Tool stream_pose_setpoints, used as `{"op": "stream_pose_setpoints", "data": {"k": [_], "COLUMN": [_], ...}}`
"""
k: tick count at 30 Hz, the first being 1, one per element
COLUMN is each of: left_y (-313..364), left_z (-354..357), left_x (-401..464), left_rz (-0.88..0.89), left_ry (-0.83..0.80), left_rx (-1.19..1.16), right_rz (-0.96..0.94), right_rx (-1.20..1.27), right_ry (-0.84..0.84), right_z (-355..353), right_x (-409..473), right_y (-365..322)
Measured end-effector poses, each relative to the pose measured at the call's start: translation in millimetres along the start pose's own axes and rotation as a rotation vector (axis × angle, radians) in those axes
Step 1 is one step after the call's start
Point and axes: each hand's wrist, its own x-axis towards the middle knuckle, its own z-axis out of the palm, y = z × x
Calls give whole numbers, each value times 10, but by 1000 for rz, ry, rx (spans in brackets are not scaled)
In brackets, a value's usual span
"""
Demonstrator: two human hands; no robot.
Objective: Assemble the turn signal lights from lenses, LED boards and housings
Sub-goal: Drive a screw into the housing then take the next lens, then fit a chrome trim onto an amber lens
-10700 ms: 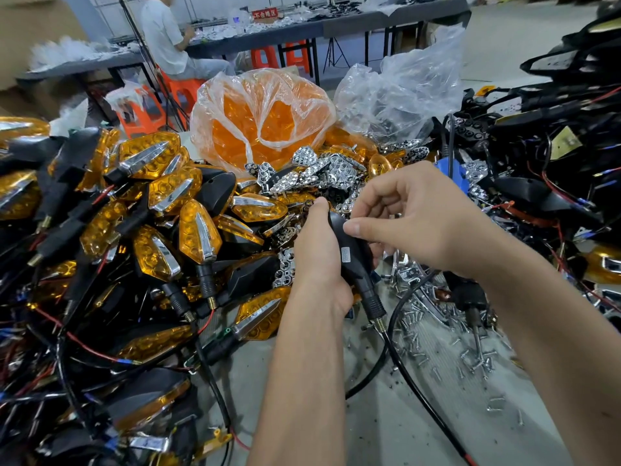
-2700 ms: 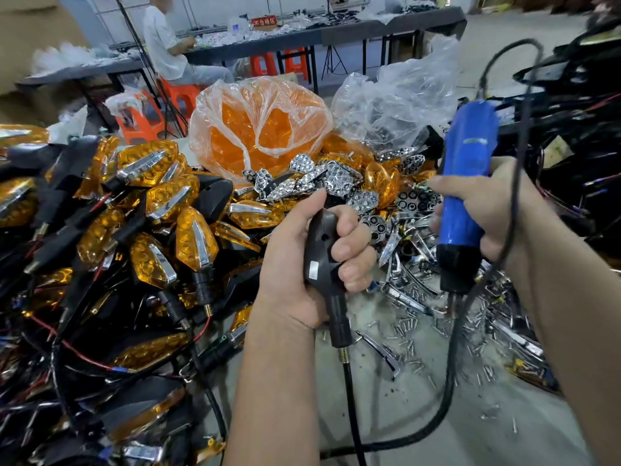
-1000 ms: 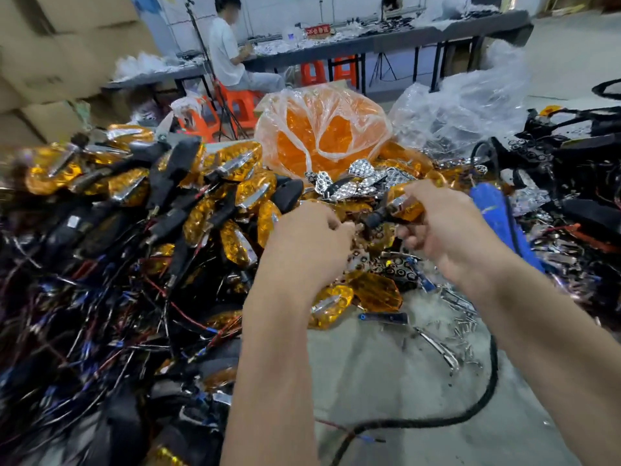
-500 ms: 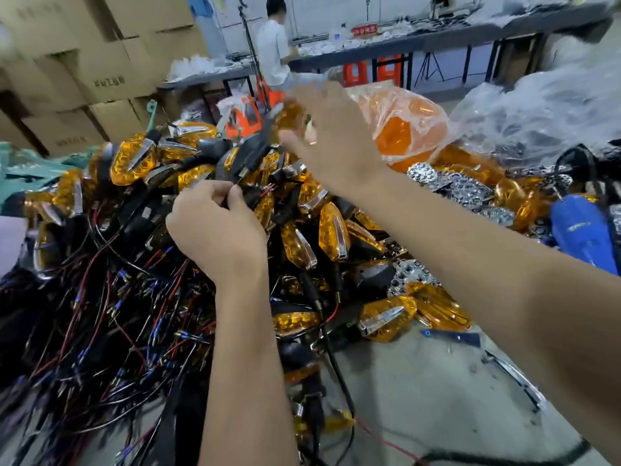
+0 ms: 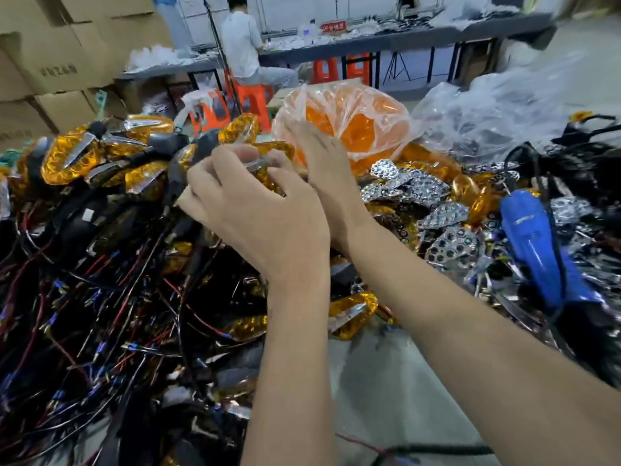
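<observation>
Left hand (image 5: 265, 220) fingers curled over an amber signal (image 5: 265, 163) atop the pile (image 5: 100, 230); right hand (image 5: 322, 169) beside it, grip unclear through blur. Grey desk (image 5: 386, 381) held chrome reflectors (image 5: 420, 193), a blue driver (image 5: 534, 243), a lens bag (image 5: 353, 119). Cartons (image 5: 57, 62) stood behind.

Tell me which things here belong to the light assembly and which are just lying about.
Job: amber lenses in bag; chrome reflectors; finished lights; blue screwdriver; both hands.
Lying about: cardboard boxes; orange stools; clear bags.

Bright, even indoor light; soft shadows; motion blur throughout — wide-angle bending at edges.
</observation>
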Motion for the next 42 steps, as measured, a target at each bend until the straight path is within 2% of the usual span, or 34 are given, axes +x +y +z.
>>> {"op": "stream_pose_setpoints", "data": {"k": [4, 7, 10, 11, 13, 15, 20, 22, 26, 28, 30, 32, 36, 40, 42], "left_y": [207, 319, 384, 391, 381, 335, 182, 130, 64, 58, 48, 46, 66, 64, 61], "left_z": [154, 320, 482, 521, 572, 609, 584, 560, 565, 572, 584, 599, 610, 599, 597], "left_x": [-433, -751, -1048, -1119, -1204, -1191, -1029, -989, -967, -983, -1002, -1019, -1055, -1076, -1068], "left_rz": [-29, -156, -260, -274, -288, -288, -318, -349, -392, -399, -405, -415, -435, -400, -371], "left_ry": [-258, -481, -640, -663, -673, -670, -587, -542, -520, -534, -557, -585, -617, -717, -800], "left_rx": [-155, -176, -180, -175, -167, -142, -140, -137, -161, -183, -204, -217, -264, -317, -373], "right_rz": [137, 268, 335, 344, 354, 362, 344, 335, 313, 366, 420, 435, 420, 364, 358], "right_rx": [92, 9, -185, -318, -652, -792, -910, -946, -786, -728, -560, -392, -286, -76, 177], "right_ry": [173, 269, 286, 227, -22, -206, -380, -368, -153, -41, 35, 42, 4, 289, 378], "right_z": [-440, -814, -1133, -1222, -1363, -1437, -1406, -1390, -1474, -1531, -1577, -1595, -1598, -1618, -1677], "right_x": [-430, -724, -862, -859, -815, -730, -529, -495, -547, -632, -735, -813, -891, -906, -925], "right_y": [379, 730, 1045, 1147, 1330, 1445, 1605, 1627, 1541, 1489, 1415, 1358, 1309, 1267, 1241]}}
